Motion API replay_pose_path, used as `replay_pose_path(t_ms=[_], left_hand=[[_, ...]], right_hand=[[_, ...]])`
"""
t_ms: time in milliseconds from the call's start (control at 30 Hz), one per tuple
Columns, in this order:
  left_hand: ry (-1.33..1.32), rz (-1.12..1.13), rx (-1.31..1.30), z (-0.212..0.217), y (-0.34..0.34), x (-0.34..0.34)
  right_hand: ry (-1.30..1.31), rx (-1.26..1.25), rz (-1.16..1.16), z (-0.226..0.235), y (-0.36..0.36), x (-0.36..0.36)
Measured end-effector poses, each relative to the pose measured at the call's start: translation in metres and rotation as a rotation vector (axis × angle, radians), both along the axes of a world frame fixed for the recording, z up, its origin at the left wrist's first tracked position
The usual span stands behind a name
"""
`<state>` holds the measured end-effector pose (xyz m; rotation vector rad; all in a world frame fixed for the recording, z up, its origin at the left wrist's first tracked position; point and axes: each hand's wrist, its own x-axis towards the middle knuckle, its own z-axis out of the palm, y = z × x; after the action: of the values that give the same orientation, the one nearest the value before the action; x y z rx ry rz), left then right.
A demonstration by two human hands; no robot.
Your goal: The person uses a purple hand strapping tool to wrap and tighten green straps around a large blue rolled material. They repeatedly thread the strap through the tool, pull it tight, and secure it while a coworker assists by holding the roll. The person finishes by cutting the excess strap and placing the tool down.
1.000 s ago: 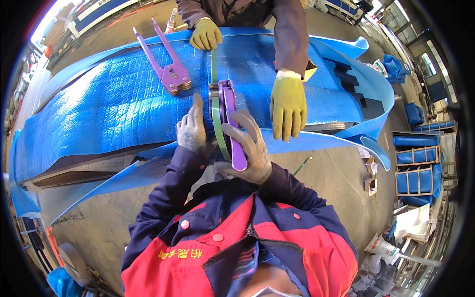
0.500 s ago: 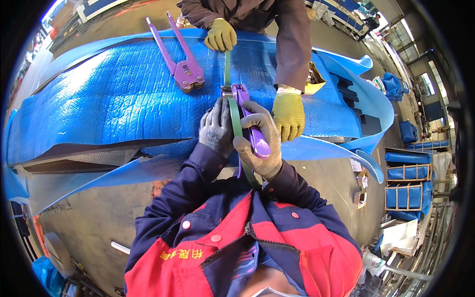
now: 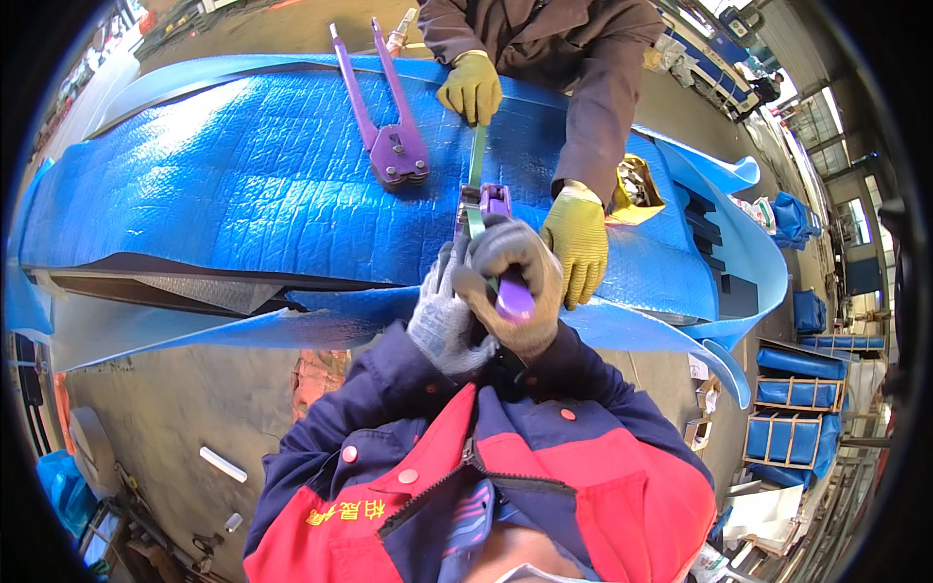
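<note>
A purple strapping tensioner (image 3: 496, 200) rests on the blue-wrapped bundle (image 3: 262, 194), with a green strap (image 3: 477, 155) running through its metal head. My right hand (image 3: 525, 282), in a grey glove, is closed around the tensioner's handle, whose rounded purple end shows between thumb and fingers. Right beside it, my left hand (image 3: 442, 316), also gloved, is curled against the tensioner's near side; my right hand hides part of its grip. Across the bundle, a co-worker's yellow-gloved hand (image 3: 471, 89) presses the strap down. The co-worker's other gloved hand (image 3: 577, 243) lies on the wrap.
A long-handled purple sealer (image 3: 396, 154) lies on the bundle, left of the strap. An open yellow box of metal seals (image 3: 637, 189) sits to the right. Loose blue wrap edges (image 3: 719, 364) overhang the near side. Crated blue packages (image 3: 792, 437) stand at far right.
My right hand has drawn the tensioner handle closer in. My left hand has come off the flat wrap toward me and curled at the tool. The view has shifted slightly.
</note>
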<state>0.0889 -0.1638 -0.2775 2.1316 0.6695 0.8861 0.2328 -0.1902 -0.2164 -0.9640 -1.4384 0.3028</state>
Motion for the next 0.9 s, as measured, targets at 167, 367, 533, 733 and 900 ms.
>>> replay_pose_path(t_ms=[167, 367, 533, 733, 900], left_hand=[[-0.1, 0.114, -0.174, -0.018, -0.009, 0.028], [0.188, 0.166, 0.196, -0.021, -0.023, 0.025], [0.064, 0.316, 0.194, -0.034, -0.024, 0.045], [-0.088, 0.309, 0.116, -0.02, -0.023, 0.052], [-0.05, 0.318, 0.132, -0.02, -0.02, 0.058]], right_hand=[[-0.355, 0.051, 0.099, 0.019, 0.002, 0.01], [0.101, -0.307, -0.124, 0.057, 0.039, 0.04], [-0.24, 0.171, 0.156, 0.061, 0.018, -0.005], [-0.047, -0.205, -0.198, 0.075, 0.046, 0.029], [-0.063, 0.109, 0.39, 0.033, 0.026, 0.021]])
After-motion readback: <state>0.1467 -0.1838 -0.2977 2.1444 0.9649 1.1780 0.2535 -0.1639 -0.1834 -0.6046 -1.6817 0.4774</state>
